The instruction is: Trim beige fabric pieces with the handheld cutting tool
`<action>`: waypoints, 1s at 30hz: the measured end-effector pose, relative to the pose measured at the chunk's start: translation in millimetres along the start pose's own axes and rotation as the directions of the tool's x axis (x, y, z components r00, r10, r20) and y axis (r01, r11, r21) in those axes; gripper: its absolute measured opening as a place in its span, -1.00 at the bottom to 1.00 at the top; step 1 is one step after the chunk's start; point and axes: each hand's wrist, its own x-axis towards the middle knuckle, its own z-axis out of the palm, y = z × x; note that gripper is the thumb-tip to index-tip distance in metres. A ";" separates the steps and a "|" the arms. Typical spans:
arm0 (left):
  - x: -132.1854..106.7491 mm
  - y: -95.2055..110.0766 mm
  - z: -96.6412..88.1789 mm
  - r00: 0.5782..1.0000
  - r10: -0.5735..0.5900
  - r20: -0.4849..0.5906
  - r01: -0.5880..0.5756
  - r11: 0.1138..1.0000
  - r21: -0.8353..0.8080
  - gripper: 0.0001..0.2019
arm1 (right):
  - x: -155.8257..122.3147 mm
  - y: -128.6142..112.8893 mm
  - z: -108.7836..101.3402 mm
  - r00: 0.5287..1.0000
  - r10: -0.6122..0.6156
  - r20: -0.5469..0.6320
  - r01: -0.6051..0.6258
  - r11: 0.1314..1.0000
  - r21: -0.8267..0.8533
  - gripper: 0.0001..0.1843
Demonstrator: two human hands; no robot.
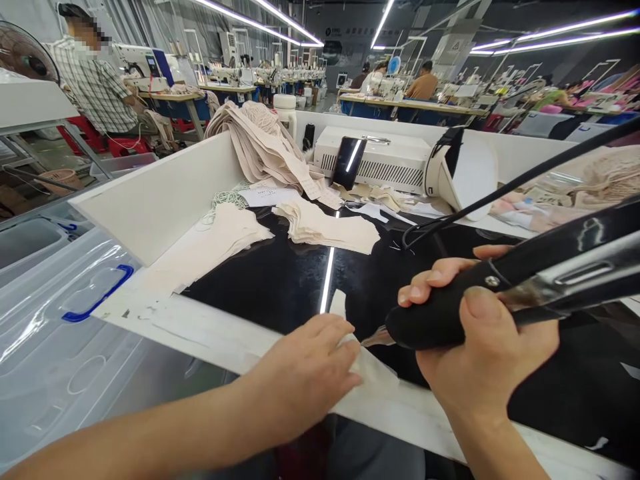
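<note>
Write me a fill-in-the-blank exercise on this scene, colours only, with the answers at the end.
1. The left hand touches a pale piece, while the right hand grips a tool whose handle is ____.
2. A dark phone stands in front of a vented box whose casing is ____.
3. On the clear plastic bin beside the table, the curved carrying handle is ____.

Missing words: black; white; blue.
</note>
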 end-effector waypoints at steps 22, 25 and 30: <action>-3.2 -61.2 2.2 0.969 0.175 0.175 -0.157 0.981 -0.114 -0.58 | -3.3 0.9 0.9 0.999 -0.003 -0.046 0.001 0.999 -0.041 -0.57; -2.7 -57.5 2.2 0.965 0.183 0.189 -0.164 0.980 -0.111 -0.56 | -2.1 0.5 1.7 0.999 0.004 -0.054 -0.006 0.999 -0.048 -0.56; -3.4 -56.5 6.9 0.966 0.166 0.198 -0.144 0.982 -0.121 -0.55 | 3.9 -1.1 9.2 0.995 0.024 -0.093 -0.029 0.998 -0.051 -0.56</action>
